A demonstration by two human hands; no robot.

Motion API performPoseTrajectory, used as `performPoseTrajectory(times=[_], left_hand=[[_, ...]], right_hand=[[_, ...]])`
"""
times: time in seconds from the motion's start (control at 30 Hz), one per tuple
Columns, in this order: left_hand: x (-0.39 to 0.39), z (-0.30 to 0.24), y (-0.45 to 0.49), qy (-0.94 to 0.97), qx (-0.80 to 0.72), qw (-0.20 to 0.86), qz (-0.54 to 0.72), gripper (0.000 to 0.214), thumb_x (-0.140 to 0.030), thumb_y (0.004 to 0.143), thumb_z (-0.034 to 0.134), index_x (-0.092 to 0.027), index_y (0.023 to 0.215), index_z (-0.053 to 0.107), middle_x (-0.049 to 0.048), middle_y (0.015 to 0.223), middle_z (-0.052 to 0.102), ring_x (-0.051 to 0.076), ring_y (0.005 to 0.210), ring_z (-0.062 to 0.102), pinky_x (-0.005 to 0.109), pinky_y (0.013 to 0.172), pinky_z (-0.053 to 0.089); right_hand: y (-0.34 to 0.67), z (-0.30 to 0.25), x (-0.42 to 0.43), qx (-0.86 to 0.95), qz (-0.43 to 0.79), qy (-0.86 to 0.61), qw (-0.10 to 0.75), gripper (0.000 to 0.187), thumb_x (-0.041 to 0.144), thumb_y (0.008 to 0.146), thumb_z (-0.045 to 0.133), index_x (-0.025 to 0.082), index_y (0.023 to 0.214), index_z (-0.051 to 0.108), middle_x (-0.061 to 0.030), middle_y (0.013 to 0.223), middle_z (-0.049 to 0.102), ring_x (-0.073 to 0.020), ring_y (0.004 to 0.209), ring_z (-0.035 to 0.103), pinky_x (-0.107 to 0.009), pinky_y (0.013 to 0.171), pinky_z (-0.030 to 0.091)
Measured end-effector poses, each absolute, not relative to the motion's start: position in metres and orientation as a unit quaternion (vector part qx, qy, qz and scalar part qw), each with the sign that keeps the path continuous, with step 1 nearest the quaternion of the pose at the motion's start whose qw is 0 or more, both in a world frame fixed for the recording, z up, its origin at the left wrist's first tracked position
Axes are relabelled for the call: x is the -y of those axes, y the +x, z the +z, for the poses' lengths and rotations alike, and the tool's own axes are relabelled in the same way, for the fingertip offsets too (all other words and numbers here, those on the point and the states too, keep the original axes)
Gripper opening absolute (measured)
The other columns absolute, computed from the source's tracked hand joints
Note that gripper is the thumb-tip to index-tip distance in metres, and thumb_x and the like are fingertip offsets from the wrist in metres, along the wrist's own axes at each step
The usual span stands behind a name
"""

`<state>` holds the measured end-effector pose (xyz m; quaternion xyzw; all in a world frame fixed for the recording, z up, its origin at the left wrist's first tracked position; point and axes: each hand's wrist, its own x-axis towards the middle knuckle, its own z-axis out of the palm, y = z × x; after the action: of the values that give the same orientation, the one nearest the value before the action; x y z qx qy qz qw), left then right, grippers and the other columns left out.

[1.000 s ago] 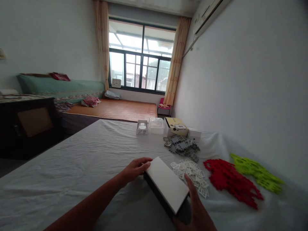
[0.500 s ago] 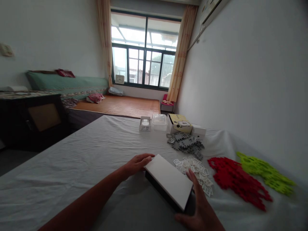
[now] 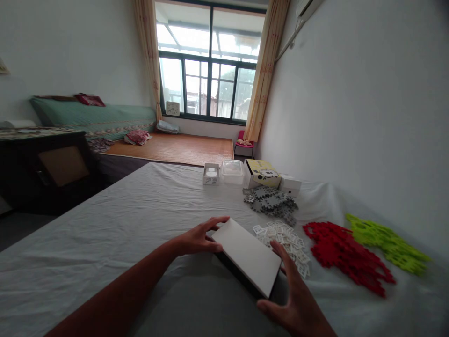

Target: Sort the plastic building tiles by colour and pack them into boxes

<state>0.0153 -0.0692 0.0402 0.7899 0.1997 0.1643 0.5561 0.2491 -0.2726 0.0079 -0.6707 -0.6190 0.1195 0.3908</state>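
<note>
Lying at 4 o'clock from the bare left hand (image 3: pixel 203 238) and 10 o'clock from the bare right hand (image 3: pixel 289 285), the white-topped, dark-sided rectangular box (image 3: pixel 247 257) spans 10:30 to 4:30 lengthwise; left, nearer, grips its far end; right, spread open, flanks its near end, contact unclear.

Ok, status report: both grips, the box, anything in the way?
Left grip holding white-topped box at far end. Right grip spread around near end, contact unclear. Loose white pieces close by on right, none between the grips.
</note>
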Motion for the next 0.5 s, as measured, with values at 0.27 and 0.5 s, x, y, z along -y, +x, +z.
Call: performPoseTrajectory(times=[0.27, 0.5], left_hand=[[0.073, 0.044, 0.016, 0.779, -0.224, 0.562, 0.162, 0.083, -0.042, 0.065, 0.075, -0.032, 0.138, 0.036, 0.0089, 0.134, 0.039, 0.032, 0.126, 0.034, 0.037, 0.088, 0.046], [0.068, 0.036, 0.012, 0.764, -0.214, 0.586, 0.165, 0.089, -0.039, 0.063, 0.077, -0.032, 0.139, 0.032, 0.0097, 0.131, 0.04, 0.03, 0.121, 0.04, 0.041, 0.091, 0.044]], right_hand=[[0.255, 0.002, 0.261, 0.662, 0.078, -0.656, 0.354, 0.091, 0.026, 0.066, 0.066, 0.022, 0.142, 0.016, -0.0132, 0.143, 0.032, -0.0331, 0.133, 0.029, -0.05, 0.108, 0.03], [0.259, 0.002, 0.265, 0.66, 0.101, -0.652, 0.358, 0.105, 0.028, 0.061, 0.071, 0.022, 0.143, 0.005, -0.015, 0.147, 0.022, -0.0351, 0.135, 0.023, -0.053, 0.108, 0.027]])
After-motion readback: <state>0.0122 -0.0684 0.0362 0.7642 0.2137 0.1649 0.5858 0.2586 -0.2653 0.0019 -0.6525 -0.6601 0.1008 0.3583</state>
